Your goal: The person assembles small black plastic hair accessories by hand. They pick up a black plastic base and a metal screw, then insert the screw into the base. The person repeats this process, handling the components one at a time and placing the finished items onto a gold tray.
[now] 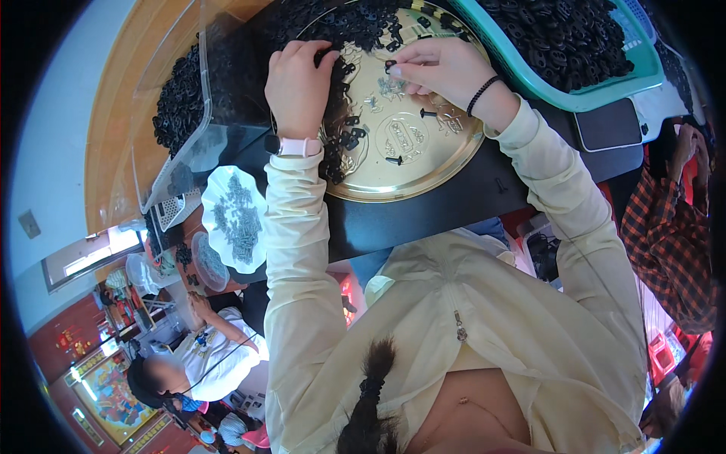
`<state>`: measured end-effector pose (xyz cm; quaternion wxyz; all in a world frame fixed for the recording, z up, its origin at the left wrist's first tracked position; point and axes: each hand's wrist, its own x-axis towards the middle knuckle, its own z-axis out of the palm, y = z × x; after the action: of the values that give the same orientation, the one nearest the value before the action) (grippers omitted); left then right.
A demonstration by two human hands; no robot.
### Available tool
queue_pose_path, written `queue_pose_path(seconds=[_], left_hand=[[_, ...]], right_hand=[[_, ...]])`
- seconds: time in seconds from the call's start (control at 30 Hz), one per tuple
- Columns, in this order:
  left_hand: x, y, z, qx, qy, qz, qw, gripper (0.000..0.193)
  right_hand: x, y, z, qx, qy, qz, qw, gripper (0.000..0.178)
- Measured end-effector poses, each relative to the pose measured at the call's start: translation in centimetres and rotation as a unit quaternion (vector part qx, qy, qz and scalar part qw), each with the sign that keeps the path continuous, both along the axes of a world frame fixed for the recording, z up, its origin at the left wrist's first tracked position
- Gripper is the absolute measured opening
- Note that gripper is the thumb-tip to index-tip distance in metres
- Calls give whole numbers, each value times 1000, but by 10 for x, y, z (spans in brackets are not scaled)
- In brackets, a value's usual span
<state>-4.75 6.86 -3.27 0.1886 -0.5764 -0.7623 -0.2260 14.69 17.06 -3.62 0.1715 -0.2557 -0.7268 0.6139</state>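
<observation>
A round gold tray lies before me, with small black plastic parts along its left side and heaped at its far edge. My left hand is over the left rim, fingers curled by the black heap; what its fingertips pinch is hidden among the dark pieces. Between thumb and fingers of my right hand is a small black plastic part, held above the tray. Below that hand sits a cluster of tiny clear or silvery pieces. Two black peg-like pieces lie nearer me.
A teal basket full of black parts stands at the far right, beside a phone. On the left are a clear plastic bin with black parts and a white scalloped dish of small clear pieces. Other people sit at both sides.
</observation>
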Motion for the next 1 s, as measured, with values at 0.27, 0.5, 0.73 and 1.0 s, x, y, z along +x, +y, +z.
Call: queue_pose_path(seconds=[0.27, 0.5, 0.73, 1.0], left_hand=[[48, -27, 20, 38, -658, -104, 745, 27], [56, -31, 17, 55, -748, -135, 647, 40], [59, -31, 15, 82, -731, -133, 664, 33], [66, -33, 16, 48, -670, -88, 736, 31]], right_hand=[[1, -3, 4, -71, 77, -20, 994, 23], [4, -4, 6, -54, 79, 18, 995, 31], [3, -3, 7, -43, 81, 11, 996, 29], [2, -5, 6, -47, 96, 1, 994, 27]])
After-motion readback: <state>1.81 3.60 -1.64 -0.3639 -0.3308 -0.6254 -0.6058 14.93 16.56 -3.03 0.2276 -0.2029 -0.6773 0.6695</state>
